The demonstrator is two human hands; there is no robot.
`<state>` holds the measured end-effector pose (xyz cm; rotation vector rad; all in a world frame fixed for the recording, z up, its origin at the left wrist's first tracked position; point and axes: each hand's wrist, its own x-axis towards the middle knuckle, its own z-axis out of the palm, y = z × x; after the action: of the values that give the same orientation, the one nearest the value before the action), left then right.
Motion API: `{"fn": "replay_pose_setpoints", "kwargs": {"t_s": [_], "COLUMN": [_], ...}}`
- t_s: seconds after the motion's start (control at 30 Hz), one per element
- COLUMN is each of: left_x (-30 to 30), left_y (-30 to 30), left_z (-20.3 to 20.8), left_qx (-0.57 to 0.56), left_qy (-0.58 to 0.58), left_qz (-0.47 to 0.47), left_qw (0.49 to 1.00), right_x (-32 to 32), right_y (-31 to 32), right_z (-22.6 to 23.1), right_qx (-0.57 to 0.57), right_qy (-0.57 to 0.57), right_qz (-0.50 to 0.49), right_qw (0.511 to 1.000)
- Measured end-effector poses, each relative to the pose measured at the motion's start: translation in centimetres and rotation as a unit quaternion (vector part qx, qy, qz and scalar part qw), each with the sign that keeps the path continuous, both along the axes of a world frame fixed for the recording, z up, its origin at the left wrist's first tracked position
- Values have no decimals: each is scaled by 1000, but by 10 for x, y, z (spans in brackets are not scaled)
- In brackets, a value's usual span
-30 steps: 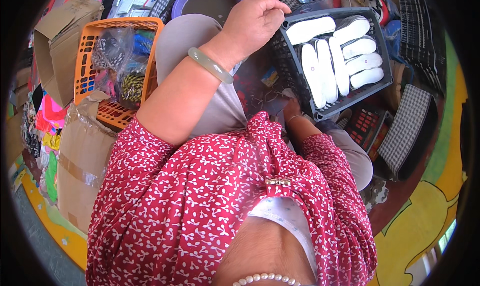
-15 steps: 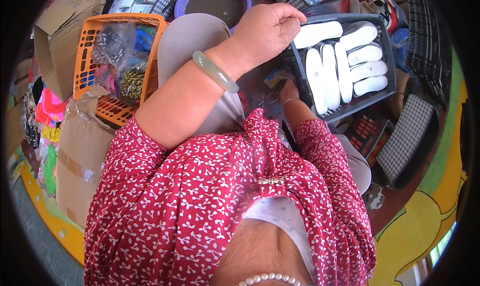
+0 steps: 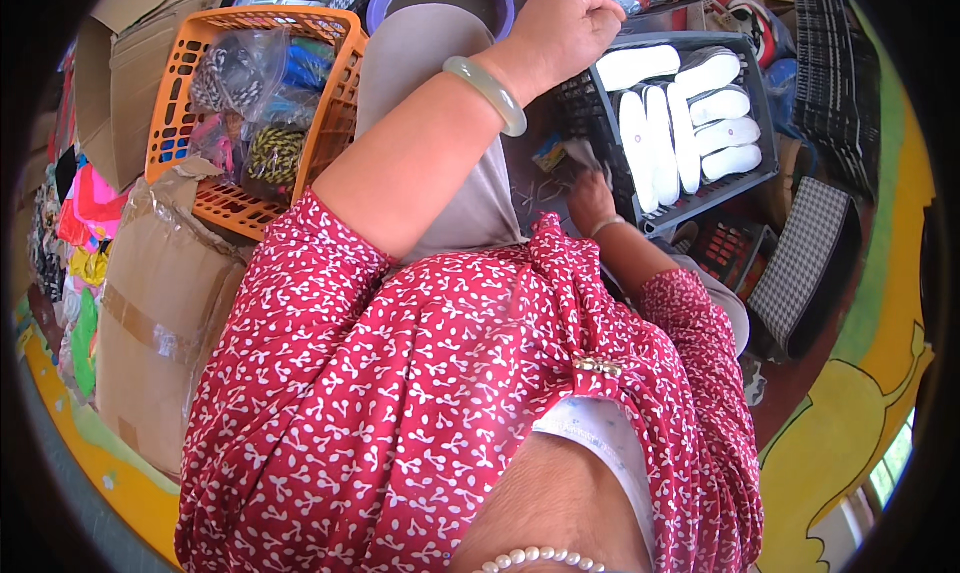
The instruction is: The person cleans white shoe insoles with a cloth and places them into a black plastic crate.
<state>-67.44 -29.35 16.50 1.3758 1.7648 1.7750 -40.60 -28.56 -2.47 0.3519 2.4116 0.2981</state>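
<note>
Painted yellow-and-green surface [image 3: 840, 443] curves along the right edge; reddish-brown floor [image 3: 795, 388] inside it, crowded with goods. Cardboard box [image 3: 165, 313], creased and taped, stands at the person's left. Gray crate [image 3: 715, 199], rigid latticed plastic, sits ahead and to the right. Orange basket [image 3: 352, 33], slotted plastic, sits ahead-left with crinkly clear bags [image 3: 240, 83] in it. Houndstooth panel [image 3: 805, 258], black-and-white, flat, rectangular, is right of the crate. Purple basin [image 3: 378, 8], round and smooth, at the far edge.

White-soled shoes [image 3: 661, 145] are inside the gray crate, soles up: smooth, elongated ovals. Three have long axes running away from the person, three lie crosswise on the right, two more at the far end. Key relation: shoes lie to the right of both hands; left hand [image 3: 570, 33] is nearer the far-left corner, right hand [image 3: 592, 201] nearer the near-left one, outside the crate wall.

Left hand is raised, fingers curled and pressed together; can't tell if anything thin is pinched. Pale green bangle [image 3: 485, 95], glossy, on that wrist. Right hand is low, fingertips near a pale scrap [image 3: 580, 153], perhaps touching; shadowed, so can't call its grip.
</note>
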Motion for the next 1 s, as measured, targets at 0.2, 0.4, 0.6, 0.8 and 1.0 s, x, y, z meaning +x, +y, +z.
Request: {"fn": "replay_pose_setpoints", "kwargs": {"t_s": [0.2, 0.4, 0.6, 0.8, 1.0], "left_x": [0, -10, -8, -2, 2], "left_y": [12, -1, 10, 12, 7], "left_z": [-23, -13, -6, -9, -9], "left_qx": [-55, -38, -25, -52, -71], "left_qy": [6, -38, -15, 25, 11], "left_qz": [23, -7, 3, -20, -27], "left_qw": [998, 999, 1000, 998, 997], "right_x": [9, 4, -16, -37, -13], "right_y": [24, -1, -5, 46, 17], "right_z": [-36, -20, -3, -33, -12], "right_qx": [129, 4, 26, 82, 135], "right_qy": [57, -100, 48, 7, -207], "right_qz": [19, -116, -71, -103, 0], "right_qw": [990, 988, 996, 991, 969]}}
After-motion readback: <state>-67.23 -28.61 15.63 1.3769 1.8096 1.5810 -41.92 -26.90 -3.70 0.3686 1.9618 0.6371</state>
